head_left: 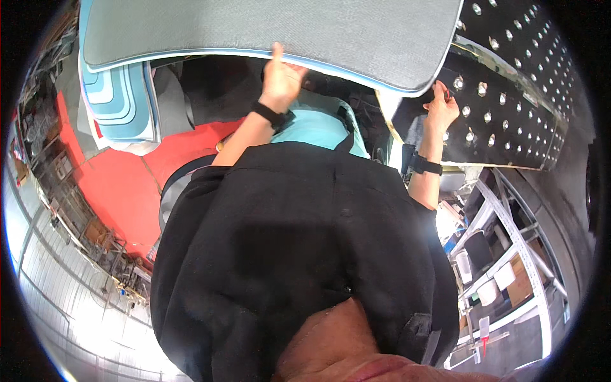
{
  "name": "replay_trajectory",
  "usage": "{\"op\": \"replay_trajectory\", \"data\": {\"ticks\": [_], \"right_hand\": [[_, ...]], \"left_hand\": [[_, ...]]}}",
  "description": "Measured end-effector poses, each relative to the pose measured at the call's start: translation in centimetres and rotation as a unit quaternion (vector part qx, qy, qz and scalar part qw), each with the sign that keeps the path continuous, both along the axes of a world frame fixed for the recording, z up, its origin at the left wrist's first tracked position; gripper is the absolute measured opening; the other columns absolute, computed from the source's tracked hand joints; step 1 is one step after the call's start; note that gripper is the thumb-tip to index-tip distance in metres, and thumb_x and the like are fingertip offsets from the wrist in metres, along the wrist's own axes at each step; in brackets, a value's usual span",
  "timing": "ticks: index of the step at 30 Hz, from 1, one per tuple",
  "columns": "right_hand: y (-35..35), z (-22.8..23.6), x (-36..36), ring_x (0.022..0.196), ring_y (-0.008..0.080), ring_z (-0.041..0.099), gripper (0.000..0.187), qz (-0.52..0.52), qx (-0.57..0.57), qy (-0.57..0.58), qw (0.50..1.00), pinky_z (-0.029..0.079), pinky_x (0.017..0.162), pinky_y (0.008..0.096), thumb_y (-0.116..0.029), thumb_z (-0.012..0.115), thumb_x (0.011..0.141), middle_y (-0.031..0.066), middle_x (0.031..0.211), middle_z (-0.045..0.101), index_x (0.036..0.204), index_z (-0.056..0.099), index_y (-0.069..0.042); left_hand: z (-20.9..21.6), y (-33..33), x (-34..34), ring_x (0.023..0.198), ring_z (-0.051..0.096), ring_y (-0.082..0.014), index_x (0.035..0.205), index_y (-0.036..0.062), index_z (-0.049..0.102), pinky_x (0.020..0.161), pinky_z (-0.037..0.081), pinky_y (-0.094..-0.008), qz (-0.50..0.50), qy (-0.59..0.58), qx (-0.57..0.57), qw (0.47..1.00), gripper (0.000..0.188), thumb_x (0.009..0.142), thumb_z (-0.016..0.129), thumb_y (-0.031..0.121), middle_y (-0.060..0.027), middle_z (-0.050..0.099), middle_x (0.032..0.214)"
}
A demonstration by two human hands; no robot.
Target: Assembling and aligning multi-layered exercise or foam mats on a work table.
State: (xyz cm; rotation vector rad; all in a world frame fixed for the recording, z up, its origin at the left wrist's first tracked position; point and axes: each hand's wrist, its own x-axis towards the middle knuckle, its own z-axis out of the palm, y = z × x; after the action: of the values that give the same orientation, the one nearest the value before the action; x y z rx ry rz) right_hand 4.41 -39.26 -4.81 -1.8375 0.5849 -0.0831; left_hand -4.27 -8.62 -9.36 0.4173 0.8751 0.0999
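Note:
A large grey mat [267, 25] with a rounded corner and a blue-and-white edge spans the top of the view, its textured face up. My left hand [283, 81] grips its near edge, thumb on top and fingers underneath, partly hidden. Just beside the mat's right corner, my right hand [440, 111] is closed with its fingers pinched around a small dark-and-red object [447, 95], too small to name. Whether that hand touches the mat, I cannot tell. Each wrist wears a black band.
Blue-and-white patterned mats [121, 105] hang or lie at the left, above a red surface [118, 191]. To the right stands a black panel [493, 137] dotted with shiny round studs. A white metal rack [519, 267] holding assorted items is at the lower right.

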Motion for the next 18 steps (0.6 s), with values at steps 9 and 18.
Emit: {"op": "replay_trajectory", "data": {"ticks": [9, 18], "right_hand": [[-0.1, 0.1, 1.2, 0.052, 0.0069, 0.053, 0.018, 0.039, 0.015, 0.021, 0.999, 0.036, 0.035, 0.0184, -0.016, 0.067, 0.075, 0.0060, 0.073, 0.063, 0.084, 0.065, 0.000], [-0.1, 0.6, 3.8, 0.053, 0.0123, 0.053, 0.039, 0.156, -0.196, 0.101, 0.963, 0.044, 0.054, 0.0258, -0.034, 0.074, 0.066, 0.0042, 0.059, 0.059, 0.071, 0.064, 0.003]], "left_hand": [[0.8, 7.2, -0.6, 0.104, 0.049, -0.0243, 0.112, 0.0025, 0.041, 0.091, 0.040, -0.0390, 0.101, -0.106, 0.063, 0.987, 0.044, 0.087, 0.052, 0.036, -0.0123, 0.050, 0.111], [0.7, 8.3, -0.5, 0.113, 0.043, -0.0271, 0.120, 0.0025, 0.037, 0.098, 0.034, -0.0414, 0.112, -0.117, 0.066, 0.985, 0.048, 0.088, 0.049, 0.036, -0.0129, 0.045, 0.120]]}}
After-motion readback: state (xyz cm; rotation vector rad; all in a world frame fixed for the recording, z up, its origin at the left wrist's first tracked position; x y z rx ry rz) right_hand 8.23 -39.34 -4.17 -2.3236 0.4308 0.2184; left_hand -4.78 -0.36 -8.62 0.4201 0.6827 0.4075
